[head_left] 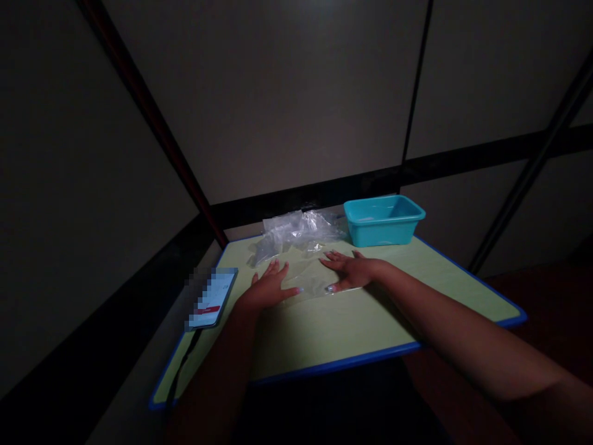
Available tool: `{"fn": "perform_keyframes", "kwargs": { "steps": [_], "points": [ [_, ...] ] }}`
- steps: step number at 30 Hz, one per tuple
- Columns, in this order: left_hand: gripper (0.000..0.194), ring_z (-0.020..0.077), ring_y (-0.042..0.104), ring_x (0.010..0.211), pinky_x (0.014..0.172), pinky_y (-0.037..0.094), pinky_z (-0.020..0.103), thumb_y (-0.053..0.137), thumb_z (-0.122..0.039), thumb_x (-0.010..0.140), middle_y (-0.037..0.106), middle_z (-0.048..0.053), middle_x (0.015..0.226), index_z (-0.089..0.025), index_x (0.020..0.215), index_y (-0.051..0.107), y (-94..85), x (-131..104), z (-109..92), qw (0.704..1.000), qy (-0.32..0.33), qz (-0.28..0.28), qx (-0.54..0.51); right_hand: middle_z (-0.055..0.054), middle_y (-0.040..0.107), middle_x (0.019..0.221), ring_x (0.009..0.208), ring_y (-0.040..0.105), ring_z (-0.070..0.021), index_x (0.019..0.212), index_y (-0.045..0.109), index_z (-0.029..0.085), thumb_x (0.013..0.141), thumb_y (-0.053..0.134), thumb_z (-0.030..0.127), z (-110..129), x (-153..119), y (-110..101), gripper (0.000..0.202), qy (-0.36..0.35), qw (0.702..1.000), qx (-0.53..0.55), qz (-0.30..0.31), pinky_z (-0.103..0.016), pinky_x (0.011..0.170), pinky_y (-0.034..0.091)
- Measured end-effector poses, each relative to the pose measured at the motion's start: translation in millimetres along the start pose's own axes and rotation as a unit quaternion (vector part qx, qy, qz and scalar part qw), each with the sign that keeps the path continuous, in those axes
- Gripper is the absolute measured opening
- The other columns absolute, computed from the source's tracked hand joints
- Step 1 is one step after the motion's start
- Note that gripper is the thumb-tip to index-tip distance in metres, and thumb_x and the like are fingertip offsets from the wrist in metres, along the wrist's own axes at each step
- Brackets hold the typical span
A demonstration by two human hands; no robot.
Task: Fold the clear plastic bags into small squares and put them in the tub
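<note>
A clear plastic bag [308, 281] lies flat on the light green table [333, 334]. My left hand [269, 289] rests with spread fingers on the bag's left part, its thumb pointing right. On the right part of the bag, my right hand [347, 271] lies with its fingers apart, pointing left. Neither hand is closed round anything. Just behind the hands is a crumpled heap of clear plastic bags [301, 228], which reaches toward the table's back edge.
A turquoise basket [382, 233] stands at the back right of the table. A phone or tablet [215, 298], partly pixelated, lies at the left edge with a dark strap or cable below it. Behind the table rises a panelled wall [296, 111].
</note>
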State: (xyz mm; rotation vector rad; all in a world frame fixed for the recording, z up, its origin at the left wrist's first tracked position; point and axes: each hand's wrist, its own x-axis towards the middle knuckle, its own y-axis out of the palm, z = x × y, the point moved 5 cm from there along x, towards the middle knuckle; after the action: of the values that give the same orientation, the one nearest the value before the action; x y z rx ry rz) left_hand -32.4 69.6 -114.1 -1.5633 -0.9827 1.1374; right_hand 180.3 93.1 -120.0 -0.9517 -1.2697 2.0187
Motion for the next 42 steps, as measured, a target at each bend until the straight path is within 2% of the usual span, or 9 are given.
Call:
{"fn": "perform_keyframes", "kwargs": {
  "steps": [5,11,15,20,27,32,36,39,42],
  "points": [
    [0.095,0.0325,-0.006,0.137,0.104,0.009,0.060,0.041,-0.073,0.072,0.000,0.017,0.150,-0.019,0.146,0.015,4.1,1.7,9.1,0.999,-0.045,0.007,-0.007,-0.010,-0.004,0.151,0.137,-0.006,-0.0344,0.146,0.007,0.027,0.067,0.050,0.075,3.9,-2.6,-1.6,0.101,-0.012,1.000,0.013,-0.001,-0.067,0.100,-0.003],
    [0.079,0.0317,0.004,0.139,0.106,0.014,0.054,0.042,-0.067,0.077,0.013,0.015,0.151,-0.022,0.141,0.031,2.0,7.2,-2.3,0.995,0.040,-0.087,-0.033,-0.008,-0.002,0.152,0.137,-0.004,-0.0338,0.146,0.009,0.030,0.069,0.050,0.073,3.9,-2.6,-5.7,0.097,-0.027,0.998,0.033,-0.049,-0.065,0.101,-0.004],
    [0.056,0.0273,0.032,0.131,0.105,0.025,0.041,0.050,-0.052,0.081,0.044,0.012,0.138,-0.019,0.126,0.052,-15.8,7.3,-1.3,0.969,0.078,-0.230,-0.054,-0.008,0.007,0.152,0.138,0.002,-0.0336,0.145,0.015,0.029,0.076,0.048,0.066,1.7,-0.5,-7.2,0.086,-0.021,0.995,0.035,-0.088,-0.064,0.102,-0.003],
    [0.030,0.0222,0.055,0.103,0.095,0.036,0.034,0.042,-0.033,0.088,0.066,0.008,0.101,-0.017,0.094,0.066,-44.0,4.0,29.5,0.892,-0.026,-0.433,-0.128,-0.011,0.020,0.150,0.136,0.015,-0.0340,0.141,0.033,0.023,0.083,0.047,0.052,-3.1,3.8,-7.0,0.067,-0.006,0.990,0.019,-0.139,-0.063,0.103,0.005],
    [0.018,0.0188,0.060,0.080,0.073,0.043,0.027,0.053,-0.033,0.082,0.066,0.005,0.080,-0.018,0.076,0.061,-33.7,12.9,35.0,0.938,-0.058,-0.307,-0.150,-0.013,0.058,0.119,0.112,0.050,-0.0278,0.113,0.060,0.017,0.078,0.061,0.034,-9.5,7.6,-18.9,0.039,-0.064,0.960,0.036,-0.271,-0.043,0.095,0.038],
    [0.028,0.0251,0.057,0.088,0.082,0.039,0.034,0.057,-0.044,0.079,0.064,0.010,0.081,-0.017,0.073,0.060,-24.8,13.7,31.8,0.961,-0.081,-0.263,-0.006,-0.010,0.064,0.096,0.093,0.057,-0.0210,0.091,0.065,0.016,0.077,0.060,0.023,-18.9,12.2,-23.1,0.017,-0.046,0.946,0.038,-0.317,-0.032,0.084,0.042],
    [0.028,0.0248,0.057,0.087,0.079,0.040,0.033,0.057,-0.043,0.079,0.063,0.010,0.081,-0.017,0.072,0.059,-26.1,12.7,33.5,0.960,-0.099,-0.260,-0.012,-0.007,0.064,0.084,0.076,0.056,-0.0162,0.084,0.063,0.015,0.078,0.058,0.021,-24.7,14.7,-23.2,0.010,-0.022,0.945,0.041,-0.325,-0.025,0.069,0.041],
    [0.023,0.0210,0.057,0.080,0.074,0.042,0.030,0.056,-0.038,0.081,0.062,0.007,0.077,-0.017,0.073,0.060,-31.6,8.4,22.7,0.956,-0.051,-0.280,-0.070,-0.005,0.063,0.079,0.068,0.053,-0.0140,0.084,0.062,0.016,0.081,0.056,0.023,-24.9,14.0,-23.4,0.010,0.001,0.947,0.045,-0.319,-0.023,0.060,0.037],
    [0.020,0.0202,0.057,0.087,0.082,0.041,0.032,0.057,-0.036,0.081,0.063,0.005,0.082,-0.018,0.077,0.064,-35.4,-0.5,-4.7,0.947,0.082,-0.296,-0.098,-0.004,0.063,0.075,0.065,0.052,-0.0128,0.085,0.061,0.016,0.083,0.053,0.027,-23.7,12.9,-23.7,0.013,0.021,0.947,0.057,-0.316,-0.022,0.057,0.034]
  ]
}}
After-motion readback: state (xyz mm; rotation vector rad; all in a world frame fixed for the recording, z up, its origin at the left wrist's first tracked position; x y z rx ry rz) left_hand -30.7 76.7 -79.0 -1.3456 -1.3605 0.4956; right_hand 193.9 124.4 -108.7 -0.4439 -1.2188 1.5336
